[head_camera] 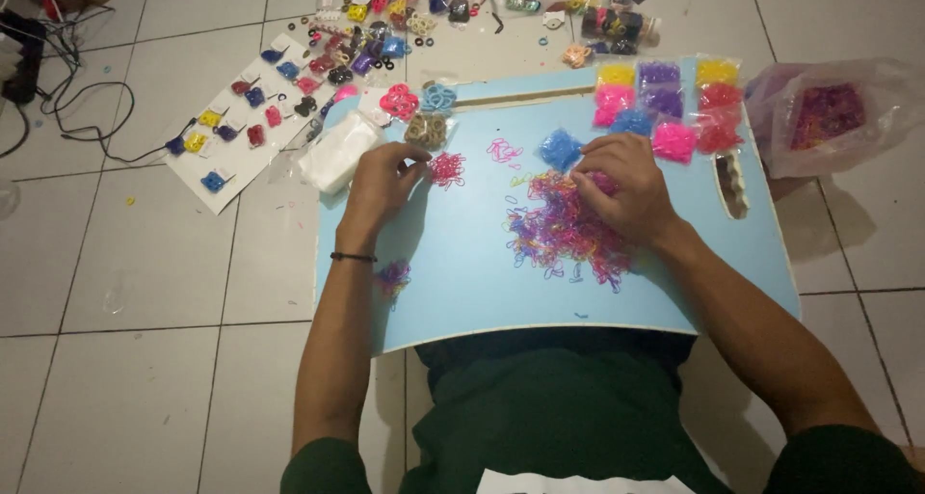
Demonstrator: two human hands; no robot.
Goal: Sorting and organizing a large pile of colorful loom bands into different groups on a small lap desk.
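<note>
Head view only. You sit on a white tile floor [125, 378] with a light blue board [462, 272] across your lap, centre of frame. Upper left: a white card [236, 137] with small hair clips in blue, yellow and red, plus black cables [67, 99] running to the left edge. Top centre: a loose scatter of small hair accessories [385, 31] and clear packets. Nothing blocks either hand; the small pink loops [502, 151] lie in the open between them.

Containers: a row of small clear bags [665, 104] sits on the upper right of the board, each filled with one colour of tiny bands, yellow, purple, pink, red, blue. A bigger clear plastic bag [829, 113] at the right edge holds a mass of pink-red bands. A white packet [337, 152] lies at the board's upper left edge. A small blue bag [560, 150] lies just above the main pile.

Grip: your left hand [381, 186] pinches narrow, fingertips closed on or at a small red cluster of bands [446, 169] left of centre. Your right hand [621, 186] rests on top of the mixed pile of rubber bands [564, 229], fingers curled down into it; can't tell if it actually holds any. A small stray clump [393, 277] sits by your left wrist, lower left of the board.
</note>
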